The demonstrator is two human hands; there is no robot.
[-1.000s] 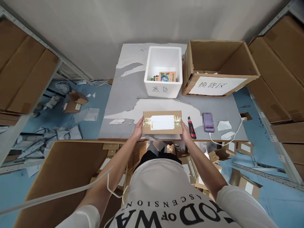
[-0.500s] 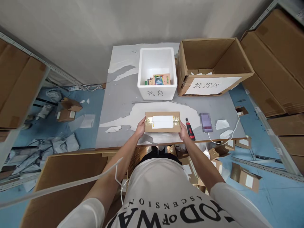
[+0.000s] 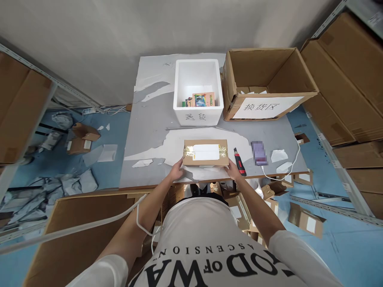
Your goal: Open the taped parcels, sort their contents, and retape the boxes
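A small brown cardboard box (image 3: 206, 162), taped at both ends and with a white label on top, is held between my two hands over the front of the grey table (image 3: 146, 131). My left hand (image 3: 176, 171) grips its lower left corner. At the lower right corner, my right hand (image 3: 233, 170) grips the other end. The fingers are partly hidden by the box. Just right of the box lies a red and black box cutter (image 3: 239, 162), apart from my right hand.
Behind the box stand a white foam box (image 3: 198, 117) holding small packages and a large open carton (image 3: 302, 99) with a handwritten label. To the right lie a blurred phone (image 3: 259, 153) on a white cable and paper scraps (image 3: 279, 155). A big open carton (image 3: 86, 227) stands lower left.
The cardboard box has tipped, so its near side now shows below the label. Both hands have shifted slightly down toward its near corners.
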